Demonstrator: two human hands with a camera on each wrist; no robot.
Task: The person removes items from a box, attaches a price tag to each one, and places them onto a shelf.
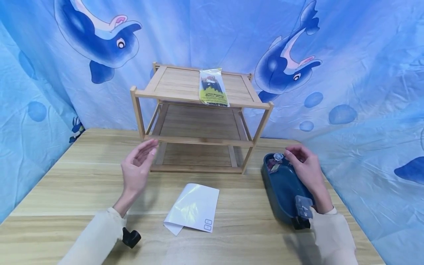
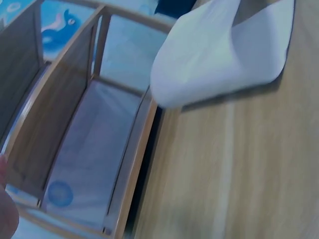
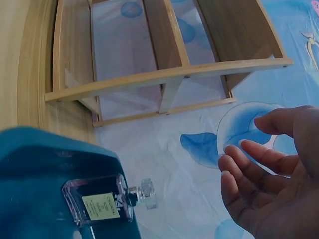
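Observation:
My left hand [image 1: 136, 169] is raised in front of the shelf's left side, fingers loosely bent and holding nothing. Only a sliver of that hand [image 2: 7, 214] enters the left wrist view. Over the right rim of a dark teal bin [image 1: 276, 200] hovers my right hand [image 1: 305, 167]. In the right wrist view its fingers [image 3: 256, 169] curve softly, with a gap to the thumb and nothing in them. A perfume bottle [image 3: 97, 201] with a pale label and clear faceted cap leans at the bin's far end. A clear plastic case [image 1: 303, 206] lies at the near end.
A three-tier wooden shelf [image 1: 198, 140] stands at the back. On its top board lies a packet labelled artist brushes [image 1: 212, 88]. A folded white glossy sheet [image 1: 195, 206] rests on the wooden table [image 1: 232, 243]. A blue dolphin-print curtain [image 1: 225, 33] hangs behind.

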